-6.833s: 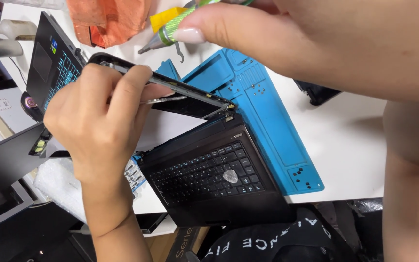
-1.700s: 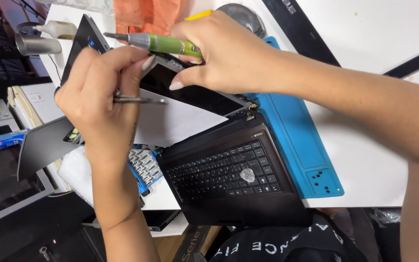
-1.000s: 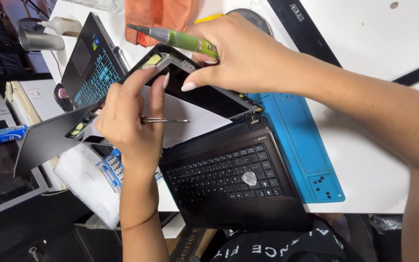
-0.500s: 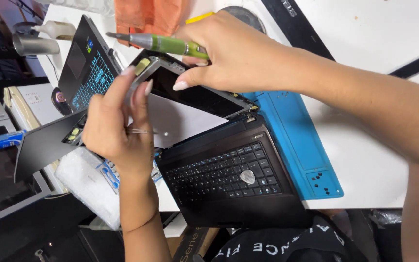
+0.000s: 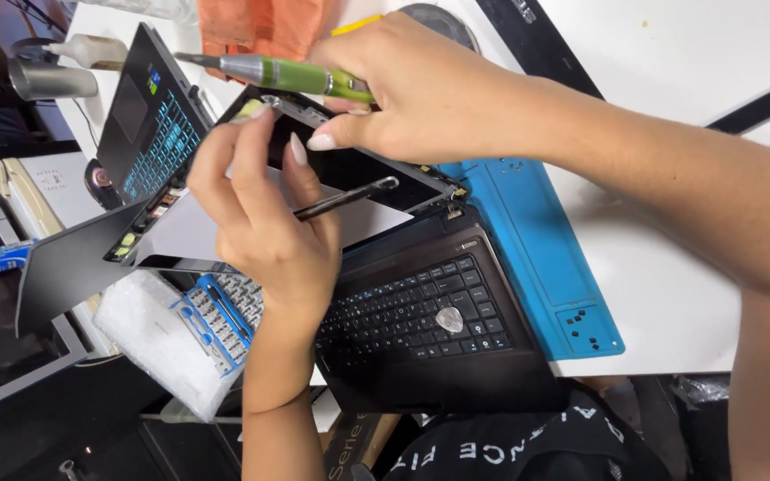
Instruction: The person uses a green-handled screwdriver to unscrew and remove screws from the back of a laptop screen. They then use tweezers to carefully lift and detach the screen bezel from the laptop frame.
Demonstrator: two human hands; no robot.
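A black laptop (image 5: 412,316) lies open on a blue work mat (image 5: 536,240), its screen lid (image 5: 349,169) tilted far back. My left hand (image 5: 265,227) holds a thin black metal tool (image 5: 345,198) between its fingers, and its fingertips touch the top corner of the lid. My right hand (image 5: 412,89) grips a green and silver screwdriver (image 5: 287,76) whose tip points left, while its thumb and fingers pinch the lid's upper edge. A grey triangular pick (image 5: 449,319) rests on the keyboard.
A second laptop (image 5: 149,125) with blue-lit keys stands open at the left. Below it lie a white foam block (image 5: 149,343) and a loose keyboard part with blue trim (image 5: 220,307). An orange cloth (image 5: 260,27) lies at the back. The white table's front edge is close.
My left hand has slid right and up along the lid to its top corner, and the black tool in it now points right. My right hand stays on the lid with the screwdriver.
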